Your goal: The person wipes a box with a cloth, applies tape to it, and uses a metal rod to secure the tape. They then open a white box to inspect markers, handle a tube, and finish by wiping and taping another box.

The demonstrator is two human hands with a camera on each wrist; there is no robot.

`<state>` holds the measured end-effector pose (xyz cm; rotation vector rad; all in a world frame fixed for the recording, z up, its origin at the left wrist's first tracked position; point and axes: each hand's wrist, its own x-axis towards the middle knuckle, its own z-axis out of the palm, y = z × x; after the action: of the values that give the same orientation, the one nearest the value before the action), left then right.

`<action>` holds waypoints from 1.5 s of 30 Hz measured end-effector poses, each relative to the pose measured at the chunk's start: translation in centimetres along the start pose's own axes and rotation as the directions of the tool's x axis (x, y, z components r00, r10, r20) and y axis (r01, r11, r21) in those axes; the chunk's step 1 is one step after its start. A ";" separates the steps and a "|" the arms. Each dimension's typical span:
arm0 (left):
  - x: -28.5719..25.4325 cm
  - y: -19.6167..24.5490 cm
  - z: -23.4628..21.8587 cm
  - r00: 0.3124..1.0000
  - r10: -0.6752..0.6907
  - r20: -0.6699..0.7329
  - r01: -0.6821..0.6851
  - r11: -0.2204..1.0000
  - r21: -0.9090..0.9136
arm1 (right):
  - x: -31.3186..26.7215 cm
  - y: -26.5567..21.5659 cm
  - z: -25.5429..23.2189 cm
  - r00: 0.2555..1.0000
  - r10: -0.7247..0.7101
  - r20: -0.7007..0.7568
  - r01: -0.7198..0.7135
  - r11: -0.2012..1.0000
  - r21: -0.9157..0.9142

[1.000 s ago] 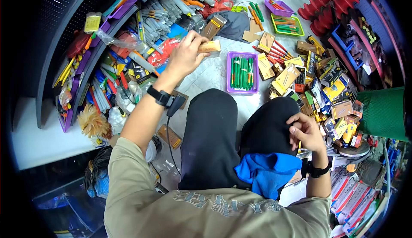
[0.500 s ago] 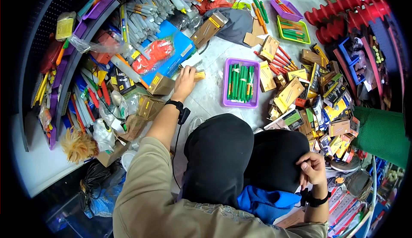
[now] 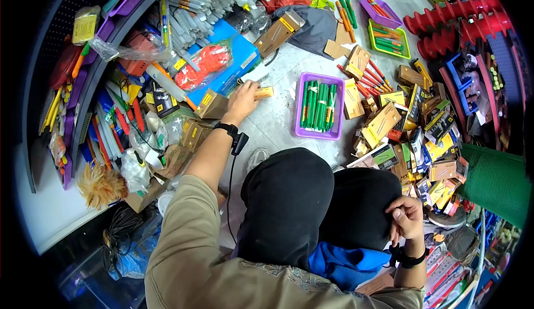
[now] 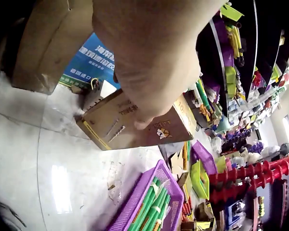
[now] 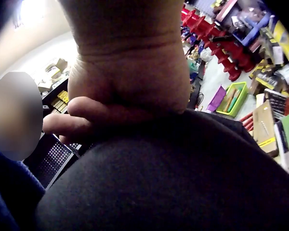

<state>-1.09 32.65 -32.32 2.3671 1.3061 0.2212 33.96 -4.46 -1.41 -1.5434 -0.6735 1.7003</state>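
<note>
Cardboard box (image 3: 263,93) flat on floor, long axis toward purple tray (image 3: 319,133); left hand (image 3: 241,102) grip holding it.

Bare floor (image 3: 272,122) between purple tray (image 3: 319,133) and boxes (image 3: 194,133).

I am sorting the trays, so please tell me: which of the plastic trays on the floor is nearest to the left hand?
The large purple tray filled with green tools, just right of the left hand. The small purple tray and green tray lie farther away.
</note>
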 end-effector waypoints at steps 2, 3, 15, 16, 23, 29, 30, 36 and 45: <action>0.1 -0.4 0.5 0.999 -0.027 -0.032 0.027 1.000 -0.002 | 0.0 0.0 0.0 1.000 -0.001 0.006 0.001 1.000 -0.012; 0.2 -0.1 0.2 0.997 -0.053 -0.062 0.053 0.999 -0.007 | 0.0 0.1 -0.1 1.000 -0.003 0.007 0.003 1.000 -0.011; 3.1 0.1 -1.5 0.964 -0.248 -0.099 0.239 0.967 -0.091 | -0.2 0.6 -0.7 1.000 -0.023 0.010 0.023 1.000 0.013; 3.2 0.2 -1.6 0.965 -0.243 -0.101 0.234 0.968 -0.092 | -0.2 0.7 -0.6 0.999 -0.035 0.008 0.035 0.999 0.014; 2.6 -0.1 -1.5 0.960 -0.240 -0.141 0.225 0.968 -0.113 | -0.2 0.8 -0.6 0.999 -0.040 0.008 0.040 0.999 0.032; 2.4 0.1 -1.6 0.967 -0.219 -0.133 0.198 0.968 -0.155 | -0.2 0.5 -0.3 0.999 -0.040 -0.010 0.040 0.999 0.003; 2.4 0.2 -1.6 0.966 -0.221 -0.136 0.200 0.968 -0.150 | -0.3 0.6 -0.3 0.999 -0.040 -0.012 0.040 0.999 0.004; 2.3 0.3 -1.7 0.967 -0.216 -0.138 0.199 0.972 -0.126 | -0.3 0.7 -0.3 0.999 -0.039 -0.015 0.039 0.999 -0.009; 2.6 -0.7 -1.1 0.944 -0.268 -0.191 0.241 0.958 -0.157 | -0.3 0.6 -0.3 0.999 -0.043 -0.018 0.043 0.999 -0.004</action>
<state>-0.58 35.46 -31.75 2.0826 1.6274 0.4738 34.11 -5.06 -1.76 -1.5346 -0.6956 1.6521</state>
